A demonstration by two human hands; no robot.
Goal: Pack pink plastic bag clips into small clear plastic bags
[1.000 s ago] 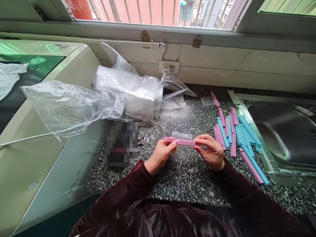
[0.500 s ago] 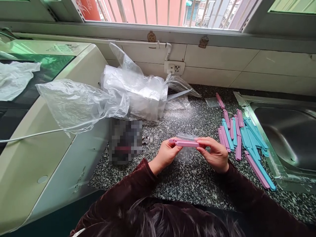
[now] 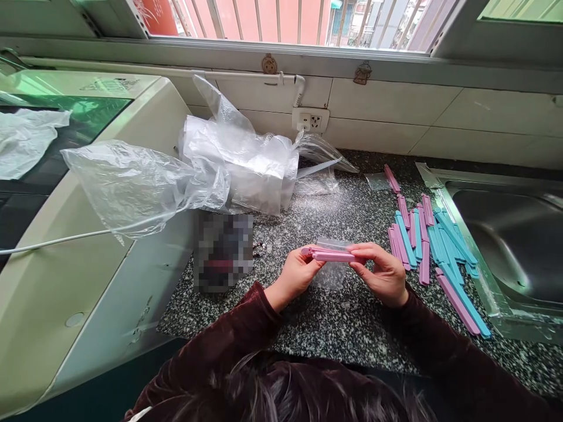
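Observation:
A pink bag clip point(image 3: 333, 257) lies sideways between my two hands, above the speckled counter. My left hand point(image 3: 295, 276) pinches its left end between thumb and fingers. At the other end, my right hand point(image 3: 382, 273) is closed on it with thumb below and fingers on top. A small clear plastic bag point(image 3: 331, 276) runs through or behind the clip, its upper part showing above and the rest hanging below. Whether the clip is fully snapped together I cannot tell. To the right lie several loose pink clips point(image 3: 457, 300) and blue clips point(image 3: 446, 249).
A metal sink point(image 3: 492, 305) borders the clips on the right. Crumpled clear plastic bags point(image 3: 246, 170) lie at the back left, near a wall socket point(image 3: 310, 121). A blurred dark packet point(image 3: 223, 252) rests left of my hands. A large pale appliance point(image 3: 145, 117) stands at the left, a white cord point(image 3: 88, 235) across it.
The view has shifted a little to the left, so everything sits further right. The clip's two bars appear closer together than a second ago. Both hands keep their hold.

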